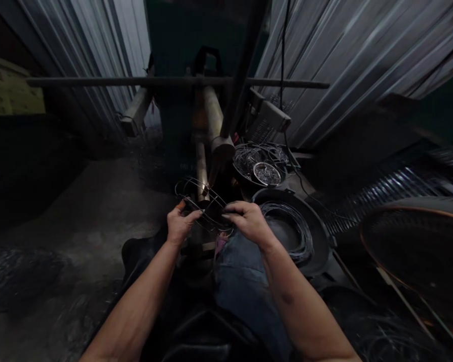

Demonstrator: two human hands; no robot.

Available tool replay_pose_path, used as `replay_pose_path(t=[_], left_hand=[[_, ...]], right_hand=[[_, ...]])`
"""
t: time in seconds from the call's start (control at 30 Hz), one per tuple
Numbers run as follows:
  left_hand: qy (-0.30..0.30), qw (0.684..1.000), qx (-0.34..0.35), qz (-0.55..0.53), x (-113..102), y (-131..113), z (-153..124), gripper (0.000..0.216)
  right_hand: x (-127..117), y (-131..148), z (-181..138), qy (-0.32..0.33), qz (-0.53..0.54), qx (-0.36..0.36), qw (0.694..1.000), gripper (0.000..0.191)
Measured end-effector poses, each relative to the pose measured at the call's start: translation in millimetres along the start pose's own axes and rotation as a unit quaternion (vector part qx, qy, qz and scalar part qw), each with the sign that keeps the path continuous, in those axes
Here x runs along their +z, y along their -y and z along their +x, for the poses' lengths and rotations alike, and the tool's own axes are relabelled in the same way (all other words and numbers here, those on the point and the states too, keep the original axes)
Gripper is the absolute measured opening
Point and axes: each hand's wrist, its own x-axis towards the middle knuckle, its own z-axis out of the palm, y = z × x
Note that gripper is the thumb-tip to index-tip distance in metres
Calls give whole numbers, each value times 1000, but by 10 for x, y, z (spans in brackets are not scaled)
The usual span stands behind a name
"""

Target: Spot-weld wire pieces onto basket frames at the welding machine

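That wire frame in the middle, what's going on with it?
A person holds the wire frame with both hands, the left grip on one side and the right grip on the other. It sits at the end of a metal bar, where a small bright spot shows. To the right, a dark basin holds a coil of wire.

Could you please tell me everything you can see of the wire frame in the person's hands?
The wire frame is openwork of thin, apparently metal wire, with curved, loop-like lengths and straighter ones crossing them, catching a dull shine. It is held up between the fingers of the left hand and right hand, beside the lower rod's end; contact with the rod is unclear.
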Motion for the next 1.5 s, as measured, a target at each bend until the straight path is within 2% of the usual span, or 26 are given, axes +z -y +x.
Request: replay_pose_path(t=[0.13, 0.47, 0.63, 0.77, 0.9, 1.0, 1.07, 1.2, 1.3, 1.5], left_hand=[[6, 1000, 0, -14, 35, 0, 59, 66], [-23, 999, -12, -42, 69, 22, 183, 58], [14, 999, -20, -48, 94, 36, 113, 55], [17, 997, -30, -67, 89, 35, 76, 51], [12, 992, -87, -90, -12, 45, 94, 46], [-1, 982, -151, -113, -90, 47, 104, 44], [-17, 978, -174, -113, -123, 46, 105, 43], [-25, 973, -193, -121, -148, 53, 110, 40], [-25, 972, -198, -121, -147, 70, 113, 37], [-17, 970, -211, -123, -126, 76, 92, 32]], right_hand=[[0, 27, 78, 3, -1, 7, 1000, 9], [3, 83, 337, 16, -32, 1, 999, 11], [11, 96, 319, 12, -13, 14, 1000, 12], [-76, 82, 215, 12, 23, -2, 1000, 15], [-184, 36, 104, 6, 78, 8, 997, 17], [-189, 23, 77, 46, 77, 20, 996, 15], [-164, 43, 84, 50, 67, 20, 996, 14], [-114, 127, 114, 31, 22, -5, 999, 11], [-86, 168, 132, 65, -10, -13, 998, 8], [-22, 134, 186, 78, 3, 28, 997, 9]])
